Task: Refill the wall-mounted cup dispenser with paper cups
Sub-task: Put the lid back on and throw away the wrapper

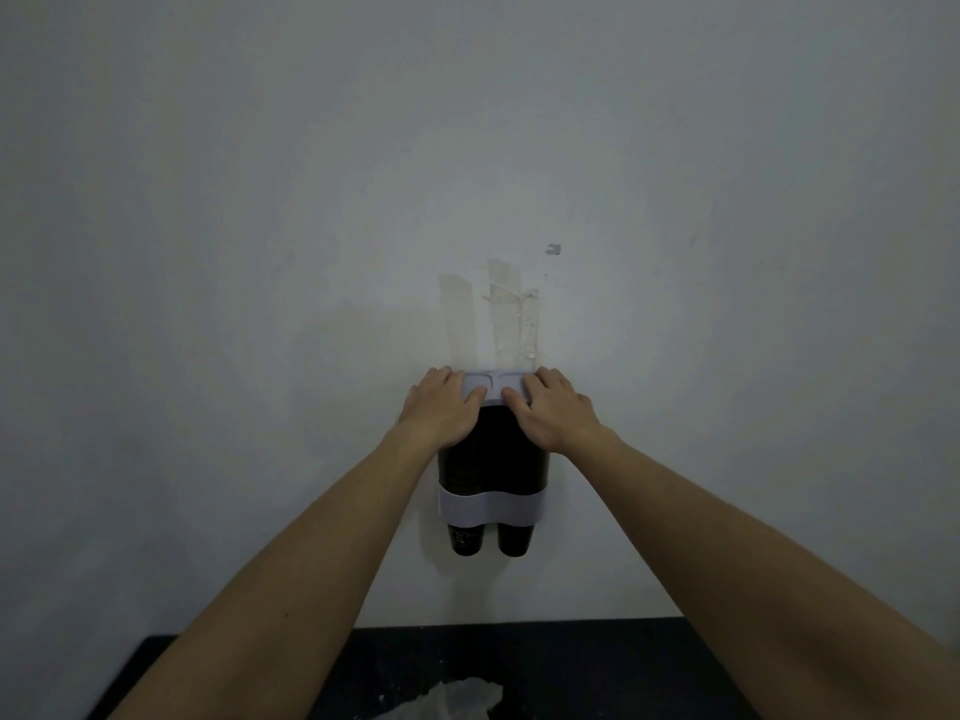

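Note:
The cup dispenser (491, 504) hangs on the white wall, a dark double tube with a pale band round its lower part and a pale lid (496, 380) on top. Two dark paper cups (466, 543) stick out of its bottom side by side. My left hand (441, 402) lies on the lid's left half, fingers flat over the top and thumb on the front edge. My right hand (553, 407) lies the same way on the lid's right half. Both hands press on the lid, and neither holds a cup.
Strips of clear tape (506, 314) run up the wall above the dispenser. A black table (571, 667) stands below, against the wall, with a crumpled clear plastic wrapper (457, 698) on it near the bottom edge.

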Tool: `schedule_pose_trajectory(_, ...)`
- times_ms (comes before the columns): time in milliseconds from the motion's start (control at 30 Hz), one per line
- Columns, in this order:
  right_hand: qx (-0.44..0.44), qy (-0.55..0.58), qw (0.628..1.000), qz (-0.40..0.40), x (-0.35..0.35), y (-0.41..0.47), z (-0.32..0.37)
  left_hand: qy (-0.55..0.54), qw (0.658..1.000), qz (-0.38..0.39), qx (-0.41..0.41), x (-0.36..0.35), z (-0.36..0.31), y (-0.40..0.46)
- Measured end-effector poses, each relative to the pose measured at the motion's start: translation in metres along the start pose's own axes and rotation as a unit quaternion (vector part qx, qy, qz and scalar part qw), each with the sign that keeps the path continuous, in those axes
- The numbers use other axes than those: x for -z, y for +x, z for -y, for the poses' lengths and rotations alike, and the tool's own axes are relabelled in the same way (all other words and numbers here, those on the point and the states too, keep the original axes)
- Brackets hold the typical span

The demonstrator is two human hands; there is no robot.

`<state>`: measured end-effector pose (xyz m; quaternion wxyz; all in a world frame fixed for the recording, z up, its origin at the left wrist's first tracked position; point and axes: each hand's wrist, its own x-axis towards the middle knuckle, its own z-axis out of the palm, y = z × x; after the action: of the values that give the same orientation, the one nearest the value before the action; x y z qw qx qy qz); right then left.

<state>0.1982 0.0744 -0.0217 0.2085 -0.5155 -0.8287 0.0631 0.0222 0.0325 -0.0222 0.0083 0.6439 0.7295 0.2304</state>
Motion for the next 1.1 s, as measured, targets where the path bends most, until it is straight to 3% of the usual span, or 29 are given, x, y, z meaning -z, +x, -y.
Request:
schedule_pose_trajectory(167,-0.021,0.003,1.0,-0.006,0.006,0.001,0.003,-0.002,1.0,-0.022,0.007,0.003,-0.001,0.0)
schedule_pose_trajectory(367,-0.048,0.046,0.998,0.009,0.003,-0.003,-0.002,-0.079,0.996,0.023,0.024,0.002,0.004,-0.005)
schedule_pose_trajectory(533,-0.021,0.052,0.994,-0.097,-0.007,-0.021,0.008,-0.131,0.991,-0.021,0.034,0.005,0.012,-0.018)
schedule_pose_trajectory(633,0.051,0.066,0.979,-0.185,-0.025,-0.045,0.023,-0.169,0.981,-0.057,0.08,-0.003,0.026,-0.034)
schedule_pose_trajectory(733,0.113,0.081,0.967,-0.215,-0.047,-0.068,0.046,-0.195,0.971,-0.067,0.119,-0.012,0.043,-0.052)
schedule_pose_trajectory(933,0.161,0.082,0.972,-0.151,-0.121,-0.116,0.061,-0.203,0.966,-0.061,0.148,-0.046,0.084,-0.096)
schedule_pose_trajectory(1100,0.071,0.077,0.994,-0.016,-0.206,-0.153,0.037,-0.178,0.963,0.003,0.202,-0.102,0.122,-0.137)
